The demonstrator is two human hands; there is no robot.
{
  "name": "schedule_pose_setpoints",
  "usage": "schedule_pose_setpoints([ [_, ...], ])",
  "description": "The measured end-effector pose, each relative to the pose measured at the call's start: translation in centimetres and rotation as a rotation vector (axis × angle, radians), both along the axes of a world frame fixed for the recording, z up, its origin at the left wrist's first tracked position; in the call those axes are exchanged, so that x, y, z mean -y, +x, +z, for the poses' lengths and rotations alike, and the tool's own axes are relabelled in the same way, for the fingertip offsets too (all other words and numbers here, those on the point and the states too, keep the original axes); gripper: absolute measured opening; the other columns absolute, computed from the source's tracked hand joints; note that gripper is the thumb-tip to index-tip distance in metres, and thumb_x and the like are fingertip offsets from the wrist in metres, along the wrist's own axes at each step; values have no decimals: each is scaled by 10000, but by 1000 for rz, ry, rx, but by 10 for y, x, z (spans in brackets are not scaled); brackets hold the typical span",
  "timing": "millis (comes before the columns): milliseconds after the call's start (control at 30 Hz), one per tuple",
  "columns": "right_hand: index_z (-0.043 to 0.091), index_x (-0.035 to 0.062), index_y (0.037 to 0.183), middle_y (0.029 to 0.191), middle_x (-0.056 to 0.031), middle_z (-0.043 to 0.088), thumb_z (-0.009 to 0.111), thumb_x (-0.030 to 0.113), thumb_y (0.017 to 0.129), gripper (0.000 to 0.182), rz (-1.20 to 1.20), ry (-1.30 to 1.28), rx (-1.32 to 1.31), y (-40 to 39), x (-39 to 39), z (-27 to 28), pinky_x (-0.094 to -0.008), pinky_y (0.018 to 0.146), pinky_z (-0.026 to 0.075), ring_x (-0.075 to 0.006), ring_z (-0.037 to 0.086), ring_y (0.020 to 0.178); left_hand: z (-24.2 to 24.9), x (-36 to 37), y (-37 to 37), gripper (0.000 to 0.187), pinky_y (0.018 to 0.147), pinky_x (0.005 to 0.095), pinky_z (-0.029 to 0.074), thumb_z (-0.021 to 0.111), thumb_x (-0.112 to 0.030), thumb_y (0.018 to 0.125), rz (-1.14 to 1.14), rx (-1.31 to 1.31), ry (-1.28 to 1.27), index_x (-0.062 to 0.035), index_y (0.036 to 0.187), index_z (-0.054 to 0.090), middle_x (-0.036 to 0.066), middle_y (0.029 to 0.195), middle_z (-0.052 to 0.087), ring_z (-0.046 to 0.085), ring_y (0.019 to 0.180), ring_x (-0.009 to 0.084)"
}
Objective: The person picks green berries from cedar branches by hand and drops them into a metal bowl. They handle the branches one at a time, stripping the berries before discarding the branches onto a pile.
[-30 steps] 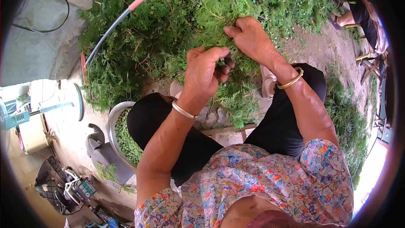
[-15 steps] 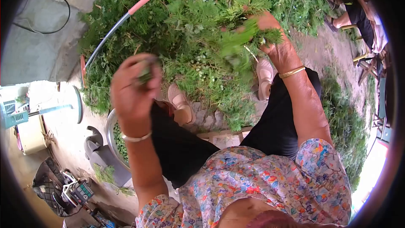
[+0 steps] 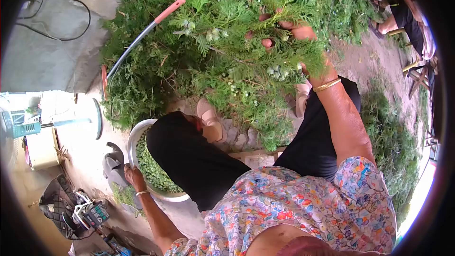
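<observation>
My right hand [image 3: 305, 33], with a gold bangle at the wrist, is closed around a leafy conifer branch [image 3: 279, 68] bearing pale green seed cones. Sprays of foliage cover part of its palm and fingers. At the left, my left hand [image 3: 135, 178] is beside the rim of a metal basin [image 3: 177, 198]. Its fingers are small in view and partly hidden, so their grip does not show. The basin contains many small green cones [image 3: 156, 173], and my knee covers part of it.
A large heap of cut conifer branches [image 3: 156, 80] lies before my feet. A curved metal tool with a pink handle [image 3: 169, 10] rests on it. A fan [image 3: 61, 122] and a grey object [image 3: 113, 163] are at left. Another person's leg [image 3: 387, 24] shows at upper right.
My left hand has dropped from above the branches to the basin's edge; the green clump it held is no longer visible. My right hand still holds the branch, which now appears steadier.
</observation>
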State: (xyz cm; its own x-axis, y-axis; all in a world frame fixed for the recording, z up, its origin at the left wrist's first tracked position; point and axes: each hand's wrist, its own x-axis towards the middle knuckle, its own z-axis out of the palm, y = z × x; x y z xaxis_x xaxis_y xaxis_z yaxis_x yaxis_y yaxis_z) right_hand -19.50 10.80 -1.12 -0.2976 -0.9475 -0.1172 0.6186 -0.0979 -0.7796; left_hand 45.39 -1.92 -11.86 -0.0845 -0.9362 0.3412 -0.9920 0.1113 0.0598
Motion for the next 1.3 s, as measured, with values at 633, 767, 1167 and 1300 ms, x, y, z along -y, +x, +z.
schedule_pose_setpoints([
  [633, 606, 25, 1061, 929, -92, 597, 549, 353, 907, 367, -63, 156, -122, 32, 14, 15, -268, 523, 520, -167, 629, 639, 175, -49, -409, 120, 415, 176, 331, 618, -61, 809, -706, -1338, 1149, 44, 866, 614, 71, 650, 553, 439, 507, 61],
  [767, 617, 34, 1038, 902, -50, 612, 527, 378, 918, 376, -172, -25, -744, 25, 21, -4, -294, 594, 506, -138, 596, 654, 149, -65, -463, 178, 527, 212, 457, 677, -17, 756, -1007, -1030, 420, 65, 913, 656, 87, 731, 659, 569, 580, 100],
  [1167, 544, 69, 1038, 769, -58, 563, 529, 176, 908, 170, -198, 257, -53, 35, 10, 31, -343, 576, 499, -204, 581, 705, 152, -72, -486, 97, 540, 211, 443, 649, 13, 753, -1004, -979, 287, 44, 845, 646, 66, 702, 650, 554, 594, 68],
  [1300, 542, 68, 1006, 902, -93, 573, 497, 210, 927, 169, -224, -15, 432, 21, 7, 11, -366, 620, 541, -238, 604, 740, 171, -110, -464, 78, 508, 213, 425, 611, 13, 772, -1038, -1091, 578, 34, 847, 621, 88, 716, 638, 544, 596, 79],
])
